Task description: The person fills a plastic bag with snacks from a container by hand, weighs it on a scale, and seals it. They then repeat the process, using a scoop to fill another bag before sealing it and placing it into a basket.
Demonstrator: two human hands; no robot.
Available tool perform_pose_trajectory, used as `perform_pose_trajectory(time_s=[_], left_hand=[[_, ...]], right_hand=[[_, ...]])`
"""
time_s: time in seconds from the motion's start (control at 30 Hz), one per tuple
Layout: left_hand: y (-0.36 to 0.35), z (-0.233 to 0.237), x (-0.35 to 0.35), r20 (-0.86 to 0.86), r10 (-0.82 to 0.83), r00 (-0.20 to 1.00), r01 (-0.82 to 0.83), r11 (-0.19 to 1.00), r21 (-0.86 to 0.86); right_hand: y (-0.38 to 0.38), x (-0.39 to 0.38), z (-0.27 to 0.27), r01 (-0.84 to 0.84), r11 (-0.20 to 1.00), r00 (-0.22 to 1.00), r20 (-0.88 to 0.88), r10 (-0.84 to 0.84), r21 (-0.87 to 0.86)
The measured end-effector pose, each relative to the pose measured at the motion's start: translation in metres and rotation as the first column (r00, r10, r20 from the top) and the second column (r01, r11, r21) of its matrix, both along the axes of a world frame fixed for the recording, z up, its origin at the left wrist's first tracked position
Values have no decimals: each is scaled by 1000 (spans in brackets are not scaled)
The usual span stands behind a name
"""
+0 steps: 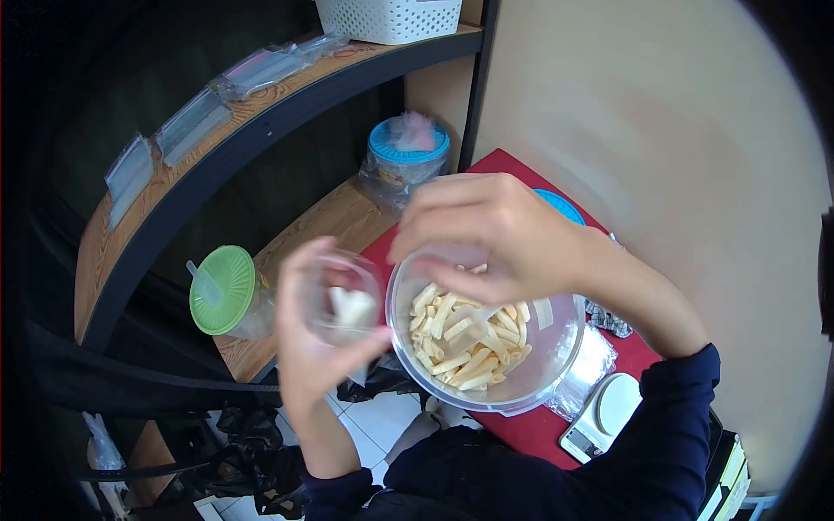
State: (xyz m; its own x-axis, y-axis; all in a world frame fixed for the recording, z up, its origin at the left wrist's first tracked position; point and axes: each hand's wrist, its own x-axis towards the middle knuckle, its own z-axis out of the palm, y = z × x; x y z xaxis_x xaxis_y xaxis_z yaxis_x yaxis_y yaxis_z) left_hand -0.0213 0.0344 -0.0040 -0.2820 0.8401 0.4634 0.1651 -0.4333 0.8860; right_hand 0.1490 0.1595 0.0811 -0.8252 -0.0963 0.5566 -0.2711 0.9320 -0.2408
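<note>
My left hand point(317, 334) is wrapped round a clear plastic cup point(363, 278), tilted beside the tub, with a few blurred white pieces point(351, 306) inside. My right hand point(486, 230) hovers over the mouth of a large translucent tub point(556, 347), its fingers curved and thumb apart. Nothing shows between that thumb and the fingers, though motion smears them. Pale yellow stick-shaped snacks point(478, 360) cover the bottom of the tub. Among them, below the right thumb, lies a translucent piece point(466, 323) that looks like a scoop.
Under the tub is a red table point(543, 438). A white kitchen scale point(604, 417) and clear plastic bags point(584, 373) are at its right. A green-lidded jar point(228, 286) and a blue-lidded jar point(407, 156) stand on the lower wooden shelf. Above hangs a curved shelf edge point(287, 113).
</note>
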Motion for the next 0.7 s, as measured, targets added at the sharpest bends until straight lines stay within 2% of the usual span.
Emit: perform_pose_trajectory(time_s=[0.07,0.13,0.17,0.2,0.27,0.3,0.4,0.43,0.53,0.6,0.67,0.7], left_hand=[[-7,-4,-17,111,95,989,-104,992,75],[-9,-8,-21,68,-125,990,125,992,-7],[-8,-24,-35,301,-152,942,142,988,54],[-7,-17,-29,532,-94,842,23,990,139],[-6,-12,-26,297,-59,953,39,997,70],[-5,-16,-29,404,-154,902,123,987,100],[-6,-18,-26,409,-134,903,105,990,93],[-5,-20,-27,418,-174,892,126,982,138],[-2,-18,-19,409,-218,886,178,975,134],[2,-18,-17,375,-240,896,194,969,155],[6,-19,-17,580,-381,720,285,924,253],[8,-15,-15,480,-283,830,228,958,172]], right_hand=[[14,5,-30,148,975,958,221,-183,168],[15,5,-83,77,940,888,407,-216,333],[15,3,-100,3,928,858,475,-193,372],[13,0,-113,-69,913,824,539,-175,402],[8,-5,-134,-94,898,857,493,-146,429],[6,-7,-137,-122,881,883,456,-114,457],[3,-10,-143,-170,834,910,409,-71,524],[3,-10,-140,-173,833,910,409,-70,526],[5,-6,-136,-183,801,925,375,-56,571],[6,-6,-138,-178,759,910,399,-116,627],[8,-6,-141,-162,780,897,419,-139,604],[7,-8,-138,-144,804,885,438,-156,577]])
